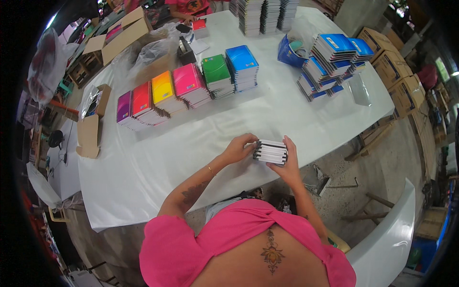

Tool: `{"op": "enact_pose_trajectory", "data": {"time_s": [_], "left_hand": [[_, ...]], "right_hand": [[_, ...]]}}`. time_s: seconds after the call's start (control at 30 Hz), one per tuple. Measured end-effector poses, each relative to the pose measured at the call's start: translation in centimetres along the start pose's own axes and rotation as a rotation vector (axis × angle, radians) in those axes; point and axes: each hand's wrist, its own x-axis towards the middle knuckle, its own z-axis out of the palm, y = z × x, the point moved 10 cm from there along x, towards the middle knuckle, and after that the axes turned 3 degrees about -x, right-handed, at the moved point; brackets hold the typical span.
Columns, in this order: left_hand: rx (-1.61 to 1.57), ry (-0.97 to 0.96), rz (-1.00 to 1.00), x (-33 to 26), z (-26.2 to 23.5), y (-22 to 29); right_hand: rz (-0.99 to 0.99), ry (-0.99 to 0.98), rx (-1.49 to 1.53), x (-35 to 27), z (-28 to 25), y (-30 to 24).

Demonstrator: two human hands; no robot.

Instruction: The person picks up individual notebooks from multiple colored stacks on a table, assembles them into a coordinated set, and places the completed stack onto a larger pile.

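My left hand (pixel 239 148) and my right hand (pixel 288 159) grip a small stack of notebooks (pixel 270 151) from both sides. The stack shows its white page edges and dark covers, and it sits at the near edge of the white table (pixel 143 162). Beyond it, a row of notebook piles runs across the table: purple (pixel 123 107), red (pixel 142 99), orange (pixel 163 88), pink (pixel 187 81), green (pixel 215 71) and blue (pixel 241 60).
A loose heap of blue notebooks (pixel 330 57) lies at the right, tall stacks (pixel 265 14) at the far end. A tape dispenser (pixel 185 50) and plastic bags sit behind the row. Cardboard boxes (pixel 397 71) stand right and left (pixel 91 129). Another person (pixel 189 7) works at the far end.
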Motion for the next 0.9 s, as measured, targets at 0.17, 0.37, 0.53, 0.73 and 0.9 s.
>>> {"op": "enact_pose_trajectory", "data": {"time_s": [0.17, 0.37, 0.53, 0.73, 0.9], "left_hand": [[-0.048, 0.044, 0.007, 0.2, 0.3, 0.3], [0.013, 0.146, -0.048, -0.1, -0.2, -0.6], [0.148, 0.083, 0.103, 0.0, 0.1, 1.8], [0.038, 0.017, 0.022, 0.3, 1.0, 0.5], [0.014, -0.072, 0.009, 0.8, 1.8, 0.1]], "right_hand": [[0.135, 0.028, 0.142, -0.9, 0.4, 1.6], [0.118, 0.026, 0.125, -0.7, 0.3, 1.6], [0.134, -0.019, 0.116, -0.5, 0.3, 1.8], [0.114, -0.007, 0.115, 0.2, 0.3, 1.5], [0.22, -0.098, 0.558, 0.4, 2.4, 2.8]]}}
